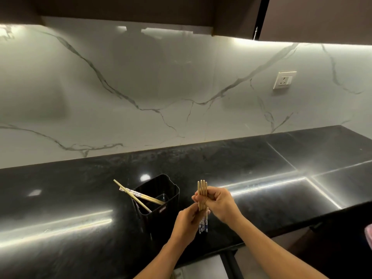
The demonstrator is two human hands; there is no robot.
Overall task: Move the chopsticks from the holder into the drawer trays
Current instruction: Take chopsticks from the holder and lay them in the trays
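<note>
Along the left of the frame a black glossy countertop (60, 198) runs under a white marble-veined backsplash (141, 87), with bright streaks of light reflected on the stone. Left of centre in the lower half stands a black rectangular holder (161, 200), upright on the counter, and a few chopsticks left in the holder (138, 196) lean out over its left rim, their patterned ends pointing toward the upper left. Just right of the holder, at the lower centre, the left hand (186, 222) comes up from the bottom edge with its fingers curled and pinching the lower part of a held bundle of chopsticks (202, 196). The bundle stands nearly upright above the counter, four plain wooden tips lined up at the top, blue-and-white patterned ends at the bottom. The right hand (220, 202) reaches in from the lower right and closes its fingers around the middle of the same bundle, thumb pressed against the sticks. At the upper right a white wall socket (283, 79) sits on the backsplash, and dark cabinets (312, 15) span the top.
</note>
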